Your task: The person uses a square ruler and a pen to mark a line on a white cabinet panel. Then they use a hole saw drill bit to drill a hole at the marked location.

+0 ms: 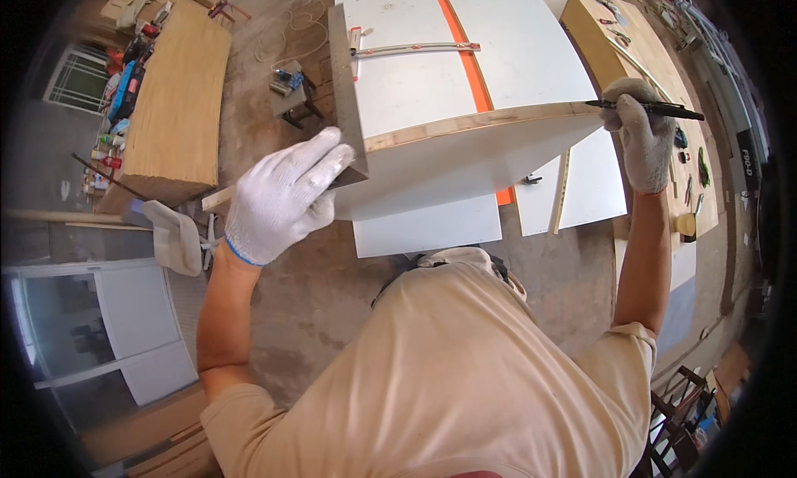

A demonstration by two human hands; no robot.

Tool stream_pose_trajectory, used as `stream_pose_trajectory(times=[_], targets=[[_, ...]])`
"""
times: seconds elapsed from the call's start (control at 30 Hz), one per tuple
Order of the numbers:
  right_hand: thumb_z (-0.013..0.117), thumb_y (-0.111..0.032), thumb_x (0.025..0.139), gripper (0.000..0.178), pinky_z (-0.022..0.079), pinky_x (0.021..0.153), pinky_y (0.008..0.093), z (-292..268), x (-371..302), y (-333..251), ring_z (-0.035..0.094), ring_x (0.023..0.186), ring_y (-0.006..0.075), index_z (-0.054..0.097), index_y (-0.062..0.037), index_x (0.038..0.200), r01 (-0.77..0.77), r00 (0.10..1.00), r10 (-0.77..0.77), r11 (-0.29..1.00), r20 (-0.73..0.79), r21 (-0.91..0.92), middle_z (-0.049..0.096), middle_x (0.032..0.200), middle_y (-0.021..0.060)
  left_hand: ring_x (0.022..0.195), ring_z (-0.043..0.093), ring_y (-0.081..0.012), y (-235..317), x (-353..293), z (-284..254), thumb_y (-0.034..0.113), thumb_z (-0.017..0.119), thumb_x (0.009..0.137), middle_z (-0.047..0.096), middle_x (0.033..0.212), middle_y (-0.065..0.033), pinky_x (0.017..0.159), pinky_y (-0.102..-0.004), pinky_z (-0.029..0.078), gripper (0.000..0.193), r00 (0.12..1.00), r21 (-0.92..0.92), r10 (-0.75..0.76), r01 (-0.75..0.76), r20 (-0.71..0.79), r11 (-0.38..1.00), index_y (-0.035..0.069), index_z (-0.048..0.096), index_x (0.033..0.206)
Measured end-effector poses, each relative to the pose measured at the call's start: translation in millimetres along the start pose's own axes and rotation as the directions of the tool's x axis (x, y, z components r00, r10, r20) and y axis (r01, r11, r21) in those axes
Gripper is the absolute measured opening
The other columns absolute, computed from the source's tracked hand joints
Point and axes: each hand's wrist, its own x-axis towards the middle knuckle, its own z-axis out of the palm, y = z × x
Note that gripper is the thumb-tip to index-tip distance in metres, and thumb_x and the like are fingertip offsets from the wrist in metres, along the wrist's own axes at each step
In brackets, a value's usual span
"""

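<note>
My left hand (286, 194), in a white knit glove with a blue cuff, grips the near end of a long grey metal bar (346, 88). This bar lies across the left end of a white panel (457, 171), whose bare wooden top edge (473, 125) faces up. Whether my fingers also pinch the panel is hidden. At the panel's other end, my gloved right hand (643, 138) is closed around a slim black pen (677, 110). The pen's tip points left, close to the right end of the wooden edge.
Beyond the panel lie white boards (515, 38) with an orange strip (452, 30) and a metal rail (415, 50). A wooden bench (178, 96) stands left, a small stool (296, 104) beside it. Tools lie on the right-hand wooden worktop (647, 71). A white chair (174, 237) is behind my left hand.
</note>
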Motion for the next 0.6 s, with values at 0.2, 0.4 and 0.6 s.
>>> stream_pose_trajectory(times=[0.2, 0.4, 0.6], targets=[[0.06, -0.017, 0.115, 0.029, 0.057, 0.063, 0.0291, 73, -54, -73, 0.072, 0.074, 0.0129, 0.081, 0.0006, 0.105, 0.054, 0.997, -0.062, 0.983, 0.038, 0.173, 0.078, 0.089, 0.0106, 0.113, 0.081, -0.0345, -3, -2, 1, 0.001, 0.083, 0.077, 0.078, 0.143, -0.0153, 0.092, -0.0429, 0.069, 0.061, 0.998, -0.128, 0.028, -0.036, -0.062, 0.991, 0.013, 0.082, 0.137], [0.066, -0.026, 0.111, 0.039, 0.049, 0.056, 0.0263, 208, -101, -111, 0.065, 0.063, 0.0093, 0.082, 0.0067, 0.124, -0.676, 0.676, 0.543, 0.725, 0.499, 0.128, 0.072, 0.076, 0.0048, 0.109, 0.079, -0.0313, -4, -5, 1, 0.006, 0.085, 0.08, 0.076, 0.139, -0.0112, 0.092, -0.0418, 0.068, 0.06, 0.995, -0.206, 0.03, -0.049, -0.093, 0.977, 0.019, 0.083, 0.139], [0.062, -0.04, 0.113, 0.048, 0.049, 0.056, 0.0305, 247, -104, -115, 0.062, 0.059, 0.011, 0.083, 0.0018, 0.099, -0.652, 0.733, 0.548, 0.736, 0.404, 0.185, 0.071, 0.069, 0.0054, 0.113, 0.078, -0.032, 1, -11, 0, 0.005, 0.085, 0.081, 0.076, 0.138, -0.012, 0.097, -0.042, 0.068, 0.059, 0.996, -0.24, 0.025, -0.046, -0.089, 0.97, 0.017, 0.083, 0.138]])
